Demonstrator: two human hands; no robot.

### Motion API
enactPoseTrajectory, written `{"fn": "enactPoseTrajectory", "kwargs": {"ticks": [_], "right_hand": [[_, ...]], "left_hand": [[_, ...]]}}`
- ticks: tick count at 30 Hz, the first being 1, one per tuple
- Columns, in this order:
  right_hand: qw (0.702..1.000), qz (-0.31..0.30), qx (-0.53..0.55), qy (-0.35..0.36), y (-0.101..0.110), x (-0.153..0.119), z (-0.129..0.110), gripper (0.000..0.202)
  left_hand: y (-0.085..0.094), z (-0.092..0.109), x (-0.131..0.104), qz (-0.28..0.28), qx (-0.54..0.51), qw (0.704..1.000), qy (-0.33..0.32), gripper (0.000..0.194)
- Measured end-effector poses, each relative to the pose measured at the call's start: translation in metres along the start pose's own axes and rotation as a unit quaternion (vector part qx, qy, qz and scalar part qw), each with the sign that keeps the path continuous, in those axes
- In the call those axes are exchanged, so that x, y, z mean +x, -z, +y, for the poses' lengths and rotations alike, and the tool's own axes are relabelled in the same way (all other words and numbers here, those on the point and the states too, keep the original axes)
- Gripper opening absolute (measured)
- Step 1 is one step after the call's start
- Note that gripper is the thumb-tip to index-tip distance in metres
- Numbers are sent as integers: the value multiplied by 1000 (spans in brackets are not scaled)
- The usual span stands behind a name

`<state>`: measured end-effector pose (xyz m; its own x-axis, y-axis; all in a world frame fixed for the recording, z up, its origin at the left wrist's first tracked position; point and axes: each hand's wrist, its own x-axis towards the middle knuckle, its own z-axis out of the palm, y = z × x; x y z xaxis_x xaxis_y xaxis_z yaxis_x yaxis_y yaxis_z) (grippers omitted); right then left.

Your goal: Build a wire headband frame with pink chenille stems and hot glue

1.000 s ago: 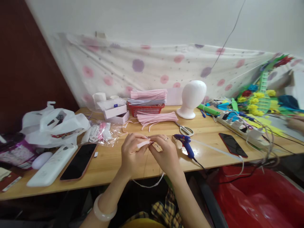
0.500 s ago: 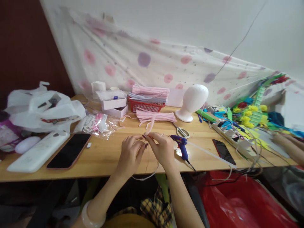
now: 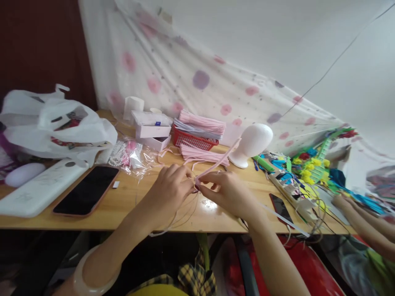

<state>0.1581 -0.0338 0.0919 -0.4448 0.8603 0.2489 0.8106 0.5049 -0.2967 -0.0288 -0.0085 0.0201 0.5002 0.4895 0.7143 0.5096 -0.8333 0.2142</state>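
My left hand (image 3: 173, 187) is closed, its fingertips pinching the lower end of a pink strip (image 3: 219, 161) and a thin wire or thread. Against it, my right hand (image 3: 230, 191) pinches the same spot, the fingertips of both hands meeting. From there the strip slants up and to the right toward a white foam head (image 3: 255, 139). Thin wire loops (image 3: 188, 213) hang below the fingers, down to the table's front edge. Behind the hands lies a bundle of pink strips (image 3: 200, 154), in front of a red basket (image 3: 194, 139) with more pink and lilac strips.
On the left are a white plastic bag (image 3: 55, 123), a white case (image 3: 43, 189), a black phone (image 3: 88, 191) and a bag of beads (image 3: 129, 156). To the right lie another phone (image 3: 280, 207), a power strip (image 3: 285, 187) and another person's hands (image 3: 342, 201).
The view has shifted and tilted. Both hands appear closer, and the pink strip now extends long to the upper right. My right hand now hides the blue glue gun and scissors.
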Motion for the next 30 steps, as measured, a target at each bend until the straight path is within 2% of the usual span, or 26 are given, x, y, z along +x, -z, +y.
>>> {"fn": "enactPoseTrajectory", "kwargs": {"ticks": [5,10,14,21,23,26,28,30], "right_hand": [[999,-18,-3,26,-4,6,-4,23],[995,-26,74,56,-2,4,8,24],[990,-22,134,26,-3,2,13,25],[979,51,185,-74,-19,-1,11,17],[978,49,176,-104,-20,-1,9,18],[986,19,97,-137,-18,1,5,23],[989,-3,31,-143,-17,1,4,32],[992,-6,-15,-129,-17,1,5,31]], "left_hand": [[1,5,-4,10,53,999,7,14],[3,6,-4,8,39,999,10,14],[4,8,-1,24,50,998,11,15],[-5,17,3,42,126,991,-5,16],[-10,20,5,55,146,988,-10,19],[-16,24,6,67,180,981,-7,24],[-17,26,7,69,197,978,-10,25],[-18,27,8,74,204,976,-18,26]]}}
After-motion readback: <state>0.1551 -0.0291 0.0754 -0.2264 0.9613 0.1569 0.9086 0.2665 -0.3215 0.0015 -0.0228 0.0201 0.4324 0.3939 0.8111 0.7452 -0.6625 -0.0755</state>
